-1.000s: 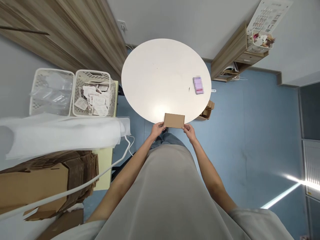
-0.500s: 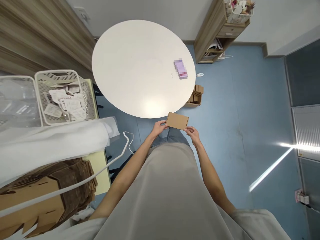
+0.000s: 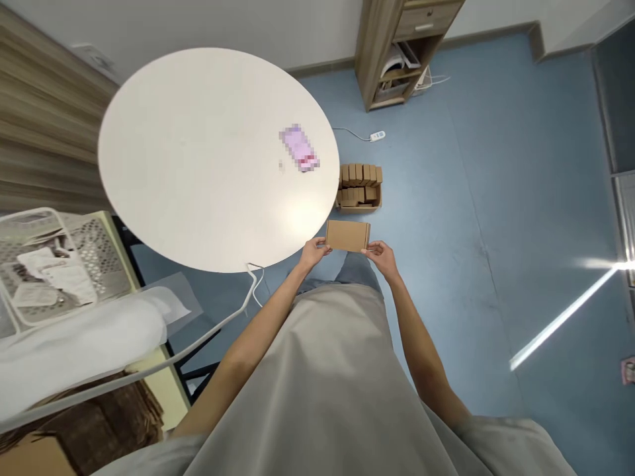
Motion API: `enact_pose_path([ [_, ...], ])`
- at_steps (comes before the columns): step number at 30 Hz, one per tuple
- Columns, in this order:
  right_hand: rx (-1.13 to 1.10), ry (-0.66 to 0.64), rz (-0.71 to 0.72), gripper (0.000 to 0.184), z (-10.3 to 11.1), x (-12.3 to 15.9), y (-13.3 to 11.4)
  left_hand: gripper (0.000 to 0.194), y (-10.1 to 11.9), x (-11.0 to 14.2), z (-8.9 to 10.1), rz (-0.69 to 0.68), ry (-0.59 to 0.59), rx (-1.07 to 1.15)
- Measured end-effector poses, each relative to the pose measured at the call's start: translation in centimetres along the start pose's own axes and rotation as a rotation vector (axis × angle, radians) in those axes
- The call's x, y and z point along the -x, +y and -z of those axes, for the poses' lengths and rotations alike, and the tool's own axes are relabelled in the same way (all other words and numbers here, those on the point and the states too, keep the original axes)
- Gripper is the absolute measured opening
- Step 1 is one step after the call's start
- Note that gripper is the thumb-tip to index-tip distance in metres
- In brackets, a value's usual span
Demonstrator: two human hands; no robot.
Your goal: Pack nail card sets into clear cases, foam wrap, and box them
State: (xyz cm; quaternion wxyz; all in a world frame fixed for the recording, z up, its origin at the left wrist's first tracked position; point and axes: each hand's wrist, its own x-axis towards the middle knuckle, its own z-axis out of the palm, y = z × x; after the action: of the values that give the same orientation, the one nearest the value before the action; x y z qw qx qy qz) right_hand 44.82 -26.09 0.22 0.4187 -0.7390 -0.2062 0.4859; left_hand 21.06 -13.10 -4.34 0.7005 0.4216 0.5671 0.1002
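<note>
Between my hands is a flat brown cardboard box, closed and held level in front of my body near the table's edge. My left hand grips its left end, thumb and fingers at the lower left corner. On the other side, my right hand pinches the lower right corner. Just beyond the held box, an open carton on the floor holds several small brown boxes in rows.
A round white table stands ahead to the left, with a blurred purple item on it. A wooden cabinet is at the back. White basket, plastic roll and folded cardboard lie left. A white pole crosses there.
My view has turned right, so the table and left-side items have shifted left. More of the floor carton shows beyond the table. Both hands still hold the box.
</note>
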Motion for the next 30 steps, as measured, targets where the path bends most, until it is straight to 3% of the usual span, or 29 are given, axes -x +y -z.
enact_pose_path([
  [6, 0.035, 0.007, -0.116, 0.076, 6.8, -10.2, 0.3, 0.049, 3.3, -8.6, -9.3, 0.095, 0.054, -0.088],
  [11, 0.187, 0.021, -0.193, 0.058, 9.5, -17.9, 1.2, 0.067, 5.4, -15.4, -15.5, 0.115, 0.092, -0.176],
  [15, 0.335, 0.066, -0.202, 0.043, 9.0, -23.8, 2.9, 0.059, 6.0, -20.3, -18.7, 0.164, 0.060, -0.151],
  [19, 0.419, 0.064, -0.229, 0.038, 7.0, -29.7, 5.9, 0.056, 5.3, -25.8, -20.6, 0.181, 0.008, -0.138],
  [24, 0.382, 0.128, -0.276, 0.035, 4.4, -36.2, 10.6, 0.050, 3.2, -33.7, -22.2, 0.187, -0.023, -0.210],
  [30, 0.396, 0.217, -0.311, 0.033, 3.9, -42.3, 17.2, 0.034, 0.0, -41.5, -24.8, 0.203, -0.070, -0.242],
])
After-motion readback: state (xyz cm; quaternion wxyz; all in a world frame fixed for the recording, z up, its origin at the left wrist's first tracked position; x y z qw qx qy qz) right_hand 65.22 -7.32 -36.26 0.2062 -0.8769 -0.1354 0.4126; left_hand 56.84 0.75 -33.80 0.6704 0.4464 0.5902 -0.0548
